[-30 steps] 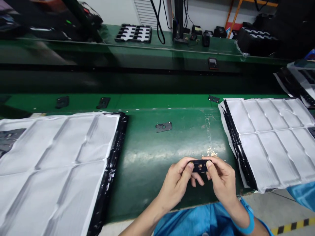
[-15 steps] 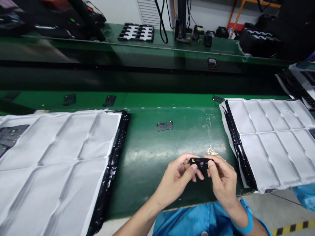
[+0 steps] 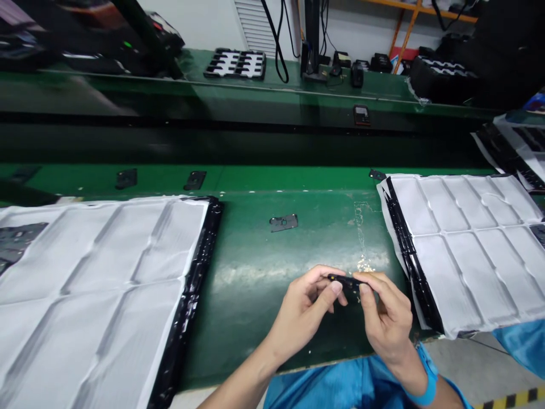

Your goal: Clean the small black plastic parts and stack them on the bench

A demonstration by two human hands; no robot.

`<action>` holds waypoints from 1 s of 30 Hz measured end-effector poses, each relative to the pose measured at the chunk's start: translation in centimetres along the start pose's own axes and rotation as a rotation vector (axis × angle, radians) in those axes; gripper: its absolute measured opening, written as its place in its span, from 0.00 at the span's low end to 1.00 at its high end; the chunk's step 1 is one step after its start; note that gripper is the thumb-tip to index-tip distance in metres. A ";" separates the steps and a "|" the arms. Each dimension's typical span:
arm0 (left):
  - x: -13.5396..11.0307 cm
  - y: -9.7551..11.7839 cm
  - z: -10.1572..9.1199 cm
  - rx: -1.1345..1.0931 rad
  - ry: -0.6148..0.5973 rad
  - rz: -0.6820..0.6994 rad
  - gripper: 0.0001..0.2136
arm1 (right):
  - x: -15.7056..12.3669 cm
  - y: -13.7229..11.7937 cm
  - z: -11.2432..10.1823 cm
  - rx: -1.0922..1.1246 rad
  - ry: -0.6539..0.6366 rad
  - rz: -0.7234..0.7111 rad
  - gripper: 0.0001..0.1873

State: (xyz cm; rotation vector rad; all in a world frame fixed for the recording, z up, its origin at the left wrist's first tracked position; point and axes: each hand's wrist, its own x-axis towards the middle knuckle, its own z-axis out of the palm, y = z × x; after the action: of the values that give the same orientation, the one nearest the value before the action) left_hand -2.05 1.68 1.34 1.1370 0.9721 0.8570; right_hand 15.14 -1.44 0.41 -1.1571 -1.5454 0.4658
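Note:
A small black plastic housing part (image 3: 349, 282) is held level above the green table, seen nearly edge-on. My left hand (image 3: 313, 304) pinches its left end between thumb and fingers. At its right end, my right hand (image 3: 385, 307) grips it the same way, with a blue band on that wrist. A yellowish spot shows near the part's left end; the fingertips hide both ends. Farther forward, a similar flat black part (image 3: 284, 222) with a hole in it lies on the table, touched by neither hand.
Stacked white-lined trays stand at left (image 3: 106, 284) and right (image 3: 472, 250). Small pale bits (image 3: 365, 264) lie just beyond my hands. More black parts (image 3: 195, 180) rest along the bright green strip, and a small device (image 3: 361, 115) lies on the dark band behind it.
The black part has been tilted between my fingers, so its face with the openings now shows as a thinner edge. Both hands keep their grip. The camera view has shifted slightly.

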 end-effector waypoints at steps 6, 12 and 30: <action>0.4 -0.6 0.3 0.026 -0.019 0.002 0.10 | 0.2 0.1 -0.1 -0.043 0.023 -0.020 0.17; 0.4 -1.0 -0.3 0.207 0.037 0.091 0.08 | 0.0 0.7 -0.6 -0.040 0.033 0.016 0.16; 1.6 0.1 0.9 -0.030 0.080 0.145 0.09 | -0.1 0.6 -0.1 0.106 0.000 0.263 0.12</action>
State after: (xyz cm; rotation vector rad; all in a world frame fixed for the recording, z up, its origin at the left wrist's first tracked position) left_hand -0.69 2.86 1.27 1.1655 0.9476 1.0368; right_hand 15.49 -1.27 -0.04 -1.2828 -1.3567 0.7145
